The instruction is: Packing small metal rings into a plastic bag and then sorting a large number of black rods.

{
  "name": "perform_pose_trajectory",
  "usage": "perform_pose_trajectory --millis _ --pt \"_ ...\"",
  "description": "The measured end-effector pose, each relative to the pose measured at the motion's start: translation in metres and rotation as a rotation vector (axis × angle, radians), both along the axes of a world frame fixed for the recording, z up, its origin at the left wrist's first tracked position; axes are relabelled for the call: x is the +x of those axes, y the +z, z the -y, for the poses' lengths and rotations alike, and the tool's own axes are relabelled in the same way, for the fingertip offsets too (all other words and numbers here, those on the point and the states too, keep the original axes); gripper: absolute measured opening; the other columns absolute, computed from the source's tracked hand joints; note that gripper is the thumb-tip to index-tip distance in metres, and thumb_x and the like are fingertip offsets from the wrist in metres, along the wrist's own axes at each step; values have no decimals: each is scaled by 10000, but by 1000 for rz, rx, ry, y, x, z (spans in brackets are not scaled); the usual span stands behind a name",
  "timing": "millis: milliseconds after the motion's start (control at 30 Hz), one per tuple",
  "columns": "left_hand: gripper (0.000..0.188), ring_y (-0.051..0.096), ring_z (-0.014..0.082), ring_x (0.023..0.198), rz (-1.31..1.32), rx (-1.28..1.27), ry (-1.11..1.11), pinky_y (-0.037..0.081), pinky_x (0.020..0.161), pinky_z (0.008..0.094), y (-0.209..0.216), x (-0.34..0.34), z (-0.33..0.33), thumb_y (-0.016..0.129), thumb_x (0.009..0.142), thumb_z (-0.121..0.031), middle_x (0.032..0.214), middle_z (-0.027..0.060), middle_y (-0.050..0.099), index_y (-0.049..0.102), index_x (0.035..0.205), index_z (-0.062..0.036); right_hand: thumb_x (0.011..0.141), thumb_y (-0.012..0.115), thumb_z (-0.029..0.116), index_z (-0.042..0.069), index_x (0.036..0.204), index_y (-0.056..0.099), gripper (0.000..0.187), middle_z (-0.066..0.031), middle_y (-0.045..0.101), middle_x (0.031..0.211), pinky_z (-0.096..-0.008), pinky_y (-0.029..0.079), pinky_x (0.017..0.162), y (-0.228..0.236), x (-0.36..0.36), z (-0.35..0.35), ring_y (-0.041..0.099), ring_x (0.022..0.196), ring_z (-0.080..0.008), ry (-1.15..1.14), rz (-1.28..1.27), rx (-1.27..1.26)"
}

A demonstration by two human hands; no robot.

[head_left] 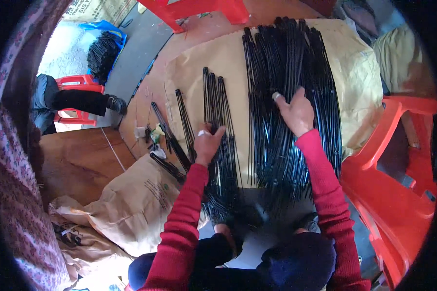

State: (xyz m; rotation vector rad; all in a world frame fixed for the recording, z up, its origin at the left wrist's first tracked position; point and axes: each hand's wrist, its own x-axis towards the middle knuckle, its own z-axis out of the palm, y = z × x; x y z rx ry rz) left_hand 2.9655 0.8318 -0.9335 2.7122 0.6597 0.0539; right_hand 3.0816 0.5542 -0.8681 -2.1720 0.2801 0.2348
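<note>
Brown paper sheeting lies in front of me with long, thin black rods on it, looking like cable ties or wires. On the right is a large, dense pile of rods. My right hand is closed around a bunch at its middle; a pale wrap shows on one fingertip. Left of it lies a smaller group of rods, split into narrow bundles. My left hand grips among these, a white band on one finger. Its other fingers are partly hidden by the rods.
A red plastic chair stands close at my right, and another red seat is at the far edge. More black bundles and scraps lie left, beside a crumpled paper sack. Another person's leg shows far left, near a dark rod heap.
</note>
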Motion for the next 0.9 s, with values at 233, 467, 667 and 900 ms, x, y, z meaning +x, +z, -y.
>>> perform_pose_trajectory --millis 233,467,667,900 --pt "553 616 382 889 -80 188 -161 505 705 489 11 -1 21 743 730 -504 1011 177 604 591 1029 -64 810 652 503 -90 1032 531 644 -235 664 745 -450 538 615 2 10 -9 681 722 -364 310 71 -598" --pt "442 636 368 854 -97 226 -179 503 659 484 7 -1 32 774 690 -402 969 169 623 597 926 -73 845 579 570 83 754 743 522 -114 697 759 -384 534 604 23 20 -7 690 714 -310 623 40 -828" --pt "258 640 252 709 -178 -304 86 500 631 358 31 10 24 713 733 -222 746 115 633 607 882 -41 832 622 515 61 860 732 468 -128 705 825 -420 539 670 43 0 -30 691 807 -304 768 105 -506" --pt "133 563 87 761 -2 -1067 -108 462 656 248 85 40 42 654 837 -112 840 2 628 627 923 -15 785 755 235 9 1233 492 566 -58 599 966 -337 487 860 -32 -56 -80 588 926 -176 774 265 749"
